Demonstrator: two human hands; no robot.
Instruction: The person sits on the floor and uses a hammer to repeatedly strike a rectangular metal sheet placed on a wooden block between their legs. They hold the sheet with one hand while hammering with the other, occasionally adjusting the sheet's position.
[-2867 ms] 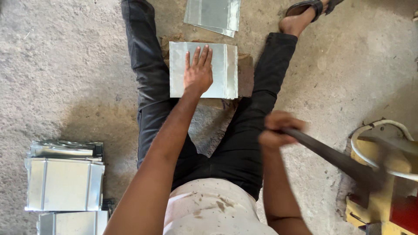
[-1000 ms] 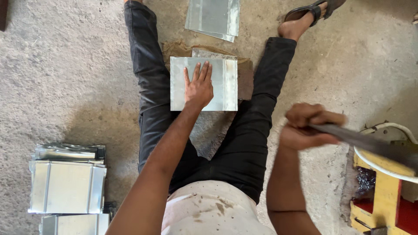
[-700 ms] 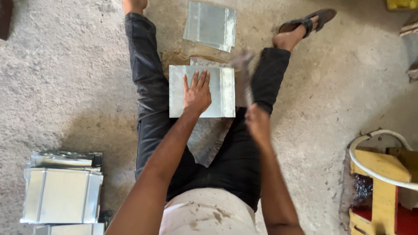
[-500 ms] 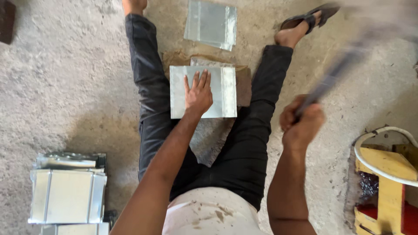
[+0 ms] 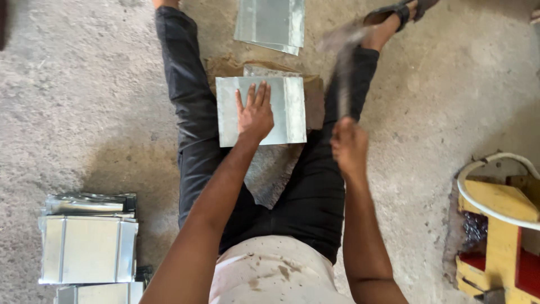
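Observation:
I sit on a concrete floor with my legs spread. A rectangular metal sheet (image 5: 292, 107) lies on a block (image 5: 312, 101) between my legs. My left hand (image 5: 256, 115) presses flat on the sheet with its fingers apart. My right hand (image 5: 349, 147) is closed around the handle of a hammer (image 5: 342, 67), which is blurred with motion and raised to the right of the sheet's right edge.
Another metal sheet (image 5: 270, 22) lies on the floor beyond the block. A stack of folded metal pieces (image 5: 87, 247) sits at my lower left. A yellow and red wooden object (image 5: 500, 225) with a white ring stands at the right. My sandalled foot (image 5: 394, 14) is at top right.
My right hand has swung the hammer repeatedly, from raised at the right to down near the sheet's right edge. My left hand has stayed flat on the sheet.

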